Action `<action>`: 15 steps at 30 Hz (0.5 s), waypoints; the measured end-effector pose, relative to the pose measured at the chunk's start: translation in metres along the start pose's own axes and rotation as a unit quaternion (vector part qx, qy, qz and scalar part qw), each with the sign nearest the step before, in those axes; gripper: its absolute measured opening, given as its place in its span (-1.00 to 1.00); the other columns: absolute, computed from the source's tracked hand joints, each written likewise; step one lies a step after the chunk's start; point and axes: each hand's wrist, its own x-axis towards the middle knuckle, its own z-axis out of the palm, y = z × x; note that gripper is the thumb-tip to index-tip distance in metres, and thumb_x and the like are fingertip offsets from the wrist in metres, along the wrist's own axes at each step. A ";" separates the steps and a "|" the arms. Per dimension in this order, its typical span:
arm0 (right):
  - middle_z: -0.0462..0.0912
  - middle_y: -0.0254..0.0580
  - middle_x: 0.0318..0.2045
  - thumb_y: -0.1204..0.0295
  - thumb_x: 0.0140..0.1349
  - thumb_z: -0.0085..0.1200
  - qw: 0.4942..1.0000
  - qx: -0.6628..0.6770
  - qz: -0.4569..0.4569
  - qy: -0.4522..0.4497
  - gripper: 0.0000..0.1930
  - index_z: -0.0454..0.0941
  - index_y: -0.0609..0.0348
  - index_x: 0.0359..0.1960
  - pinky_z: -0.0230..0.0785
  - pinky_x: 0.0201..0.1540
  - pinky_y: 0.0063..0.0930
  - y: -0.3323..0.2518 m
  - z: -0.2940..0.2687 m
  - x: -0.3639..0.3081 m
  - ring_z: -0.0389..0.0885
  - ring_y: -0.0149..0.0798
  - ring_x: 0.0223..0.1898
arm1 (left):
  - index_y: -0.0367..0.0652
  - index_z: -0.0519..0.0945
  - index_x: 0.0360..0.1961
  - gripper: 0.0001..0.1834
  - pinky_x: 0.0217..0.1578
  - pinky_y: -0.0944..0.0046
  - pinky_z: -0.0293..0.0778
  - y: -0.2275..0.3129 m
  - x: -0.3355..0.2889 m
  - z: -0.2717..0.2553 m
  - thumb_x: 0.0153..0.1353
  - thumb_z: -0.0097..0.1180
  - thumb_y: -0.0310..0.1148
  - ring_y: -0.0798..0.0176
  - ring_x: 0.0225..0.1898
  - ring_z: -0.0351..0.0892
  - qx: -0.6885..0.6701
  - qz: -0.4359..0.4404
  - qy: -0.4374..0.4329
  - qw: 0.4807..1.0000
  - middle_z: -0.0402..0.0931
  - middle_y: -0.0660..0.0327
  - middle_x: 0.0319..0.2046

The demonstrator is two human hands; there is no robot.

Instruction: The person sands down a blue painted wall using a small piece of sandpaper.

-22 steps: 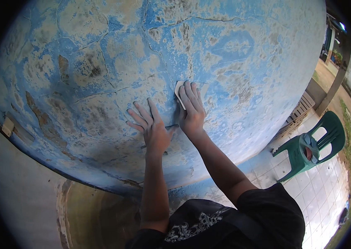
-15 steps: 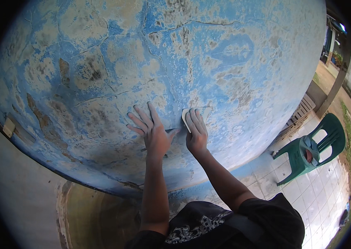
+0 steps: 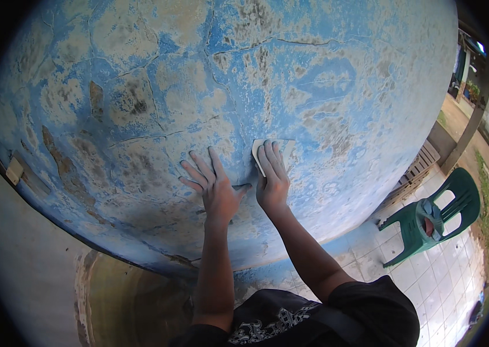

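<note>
A cracked wall [image 3: 198, 87] of peeling blue and pale paint fills most of the view in front of me. My left hand [image 3: 219, 194] lies on it with the fingers spread, holding nothing. To its right, my right hand [image 3: 273, 179] presses a pale sheet of sandpaper [image 3: 258, 151] against the wall. Its fingers are together over the sheet, whose left and upper edges stick out past them. Whitish dust coats the fingertips of both hands. The sheet's underside is hidden against the wall.
A green plastic chair [image 3: 412, 231] stands at the right on pale floor tiles [image 3: 424, 274], with a clear bag [image 3: 429, 217] on its seat. A slatted wooden piece [image 3: 421, 165] leans near the wall's right end. A light switch [image 3: 15, 170] is at the far left.
My right hand has slid the sandpaper a little way up the wall. The left hand has stayed at nearly the same spot. The whole view has shifted slightly.
</note>
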 end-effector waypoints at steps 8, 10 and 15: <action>0.51 0.28 0.38 0.64 0.41 0.06 0.999 0.024 0.022 0.020 -0.58 0.61 0.32 0.29 0.29 0.48 0.19 -0.025 0.017 0.028 0.36 0.39 0.47 | -0.37 -0.16 0.65 0.48 0.31 -0.83 -0.59 -0.004 0.002 0.012 -0.01 0.64 0.05 -0.79 0.53 -0.75 -0.025 0.013 0.044 0.999 -0.52 -0.59 0.57; 0.52 0.27 0.38 0.64 0.40 0.07 0.999 0.037 0.006 0.020 -0.57 0.61 0.31 0.30 0.28 0.48 0.17 -0.033 0.010 0.058 0.37 0.38 0.47 | -0.38 -0.16 0.64 0.48 0.31 -0.84 -0.60 -0.005 0.000 0.010 0.00 0.63 0.05 -0.80 0.53 -0.76 -0.024 0.014 0.042 0.999 -0.53 -0.60 0.57; 0.55 0.24 0.37 0.68 0.37 0.08 0.999 0.031 -0.010 -0.016 -0.52 0.59 0.27 0.33 0.28 0.48 0.16 -0.018 0.000 0.031 0.40 0.37 0.45 | -0.36 -0.17 0.65 0.48 0.31 -0.83 -0.61 -0.004 0.001 0.003 0.01 0.63 0.07 -0.80 0.52 -0.78 -0.021 -0.003 0.016 1.000 -0.53 -0.61 0.56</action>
